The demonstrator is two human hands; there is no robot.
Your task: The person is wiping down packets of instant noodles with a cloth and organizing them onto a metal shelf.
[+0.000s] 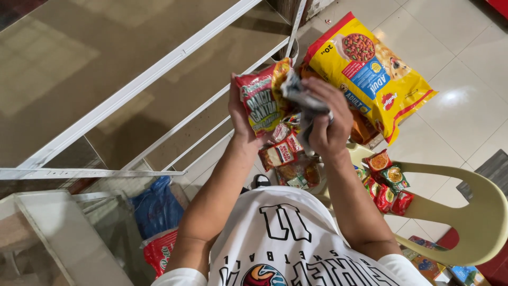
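The left hand is gripping a red and yellow noodle packet, its fingers curling behind the crinkled, glossy packet, held up above the chair. The right hand is clenching around a grey crumpled wrapper just beside it. More small snack packets are lying piled on the pale plastic chair's seat. Beyond the chair, a big yellow pet food bag is lying on the tiled floor. A glass display counter is standing left of the chair.

A small shop, probably.
Glass display counter with white metal frame, many packaged snack sachets, big yellow pet-food bag on tiled floor.
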